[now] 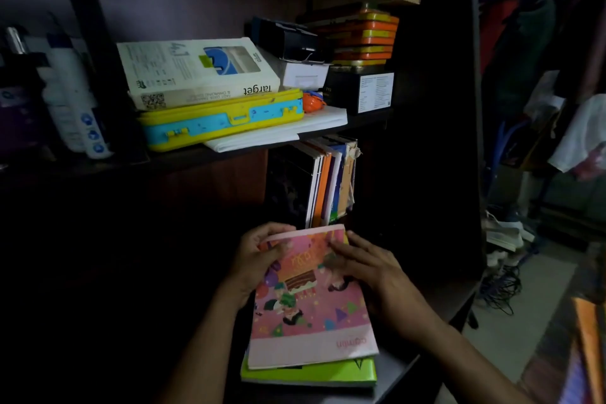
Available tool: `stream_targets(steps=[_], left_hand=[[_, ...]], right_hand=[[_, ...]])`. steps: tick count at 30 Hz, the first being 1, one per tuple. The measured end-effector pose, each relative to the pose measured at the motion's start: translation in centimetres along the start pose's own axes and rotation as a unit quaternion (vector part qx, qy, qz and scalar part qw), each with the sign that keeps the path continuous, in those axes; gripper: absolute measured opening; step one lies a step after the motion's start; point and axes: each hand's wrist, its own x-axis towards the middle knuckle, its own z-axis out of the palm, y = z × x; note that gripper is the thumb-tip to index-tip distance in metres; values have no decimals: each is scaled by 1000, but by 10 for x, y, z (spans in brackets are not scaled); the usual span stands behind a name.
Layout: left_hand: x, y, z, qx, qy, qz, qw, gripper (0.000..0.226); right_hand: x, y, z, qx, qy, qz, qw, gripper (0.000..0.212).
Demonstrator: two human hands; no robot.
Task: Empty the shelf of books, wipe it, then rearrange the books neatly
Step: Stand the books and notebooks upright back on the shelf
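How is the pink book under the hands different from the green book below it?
The pink book lies on top, its cartoon cover fully visible; the green book lies underneath, showing only a plain edge. The left hand grips the pink book's far corner and the right hand rests on it; neither touches the green book. Both lie flat in one stack.

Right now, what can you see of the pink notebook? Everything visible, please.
The pink notebook is a thin softcover with a glossy-looking paper cover: a cartoon party scene with a layered cake, balloons and small figures, and a paler band with print along its near edge. It lies closed, face up, atop a green book, slightly askew. The left hand grips its far left corner, fingers curled over the edge; the right hand rests on its far right side. Upright books stand just behind it.
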Motion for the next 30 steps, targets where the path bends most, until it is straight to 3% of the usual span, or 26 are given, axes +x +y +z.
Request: stream_targets(steps=[4, 6, 8, 10, 13, 16, 20, 24, 30], left_hand=[[4, 4, 1, -70, 14, -1, 997, 45], [6, 9, 2, -90, 26, -15, 995, 39], [4, 10, 3, -81, 44, -30, 995, 25], [1, 7, 6, -46, 35, -26, 998, 24], [0, 2, 9, -16, 13, -21, 1000, 18], [2, 1, 10, -4, 23, -11, 1000, 21], [3, -1, 9, 66, 22, 28, 997, 40], [2, -2, 8, 57, 7, 37, 998, 68], [1, -6, 10, 109, -15, 58, 992, 79]], right_hand=[[-4, -4, -3, -88, 45, -37, 994, 46], [-7, -8, -10, -43, 118, -19, 992, 47], [-12, -8, -14, 55, 222, 54, 972, 52], [-13, -4, -15, 74, 310, 156, 935, 45], [-11, 8, -11, 113, 346, 297, 883, 33], [-6, 16, -13, 147, 336, 358, 859, 34], [4, 12, -14, 172, 279, 305, 894, 28], [21, 10, -11, 152, 193, 246, 938, 33], [24, 6, -4, 150, 183, 200, 951, 36]])
